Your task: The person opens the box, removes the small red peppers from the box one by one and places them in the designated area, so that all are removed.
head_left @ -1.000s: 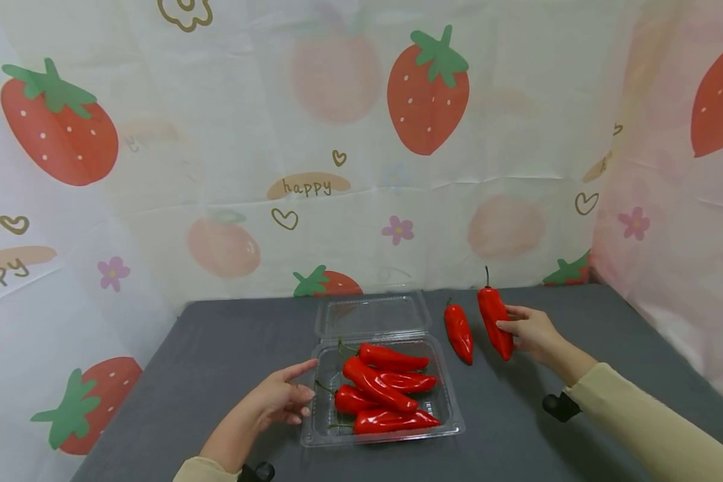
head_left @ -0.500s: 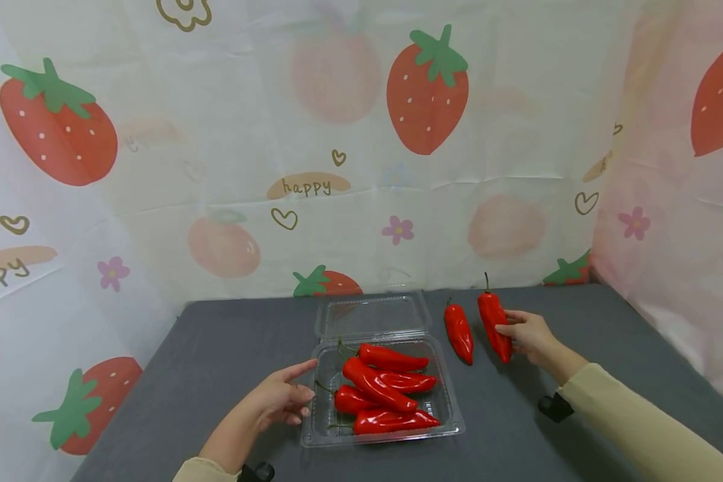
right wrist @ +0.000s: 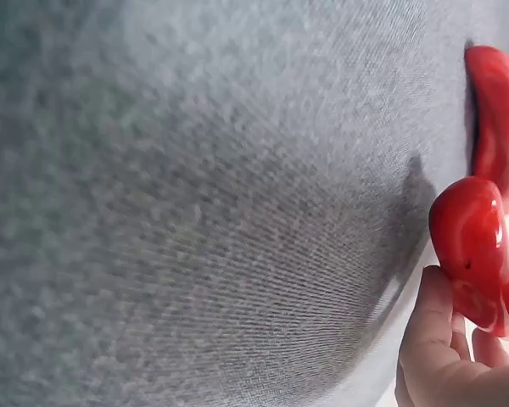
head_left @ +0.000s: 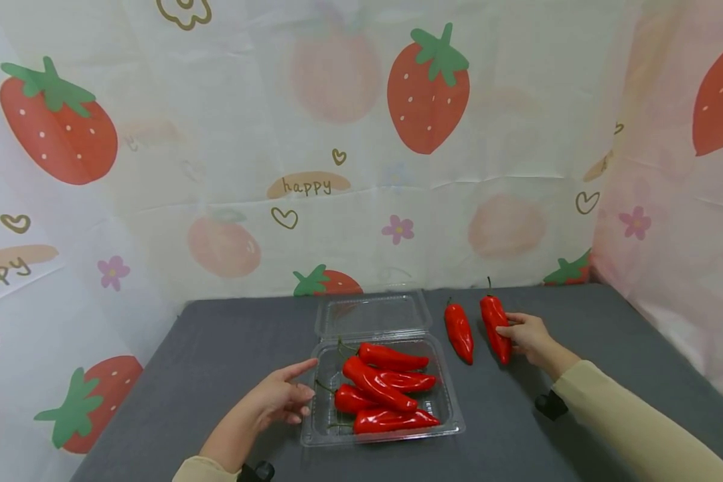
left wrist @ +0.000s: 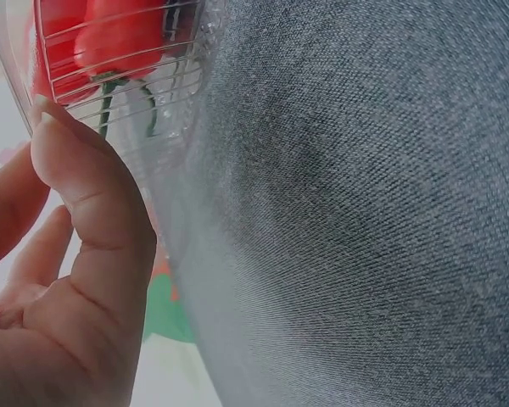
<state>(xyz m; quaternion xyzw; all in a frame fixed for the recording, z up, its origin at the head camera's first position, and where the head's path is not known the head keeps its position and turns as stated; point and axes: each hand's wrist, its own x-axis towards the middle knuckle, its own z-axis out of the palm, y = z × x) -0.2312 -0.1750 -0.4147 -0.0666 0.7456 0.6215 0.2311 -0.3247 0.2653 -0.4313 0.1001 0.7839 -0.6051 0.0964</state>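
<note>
Red chili pepper (head_left: 493, 321), glossy, its stem pointing away from the person, is at the far right part of the dark grey worktop (head_left: 235, 361) in the head view, pinched between the thumb and fingers of the right hand (head_left: 533, 338); whether its underside touches the worktop cannot be told. Just beside it, to its left, a second pepper (head_left: 458, 333) lies on the worktop, tip toward the person. Farther left stands a clear plastic container (head_left: 452, 408), its lid (head_left: 373, 316) folded back toward the rear edge, with several more peppers (head_left: 376, 385) piled inside, one lying across others. The left hand (head_left: 280, 402) has its index finger stretched out to the container's left rim and the other fingers loosely bent, its grip relaxed. Behind hangs a pale backdrop (head_left: 247, 134) printed with strawberries, hearts and flowers. In the left wrist view, a fingertip of that hand is at the container's ribbed wall, and red peppers with green stems show through the plastic. In the right wrist view, the grip holds the pepper between thumb and fingers, and the second pepper shows close behind it.
</note>
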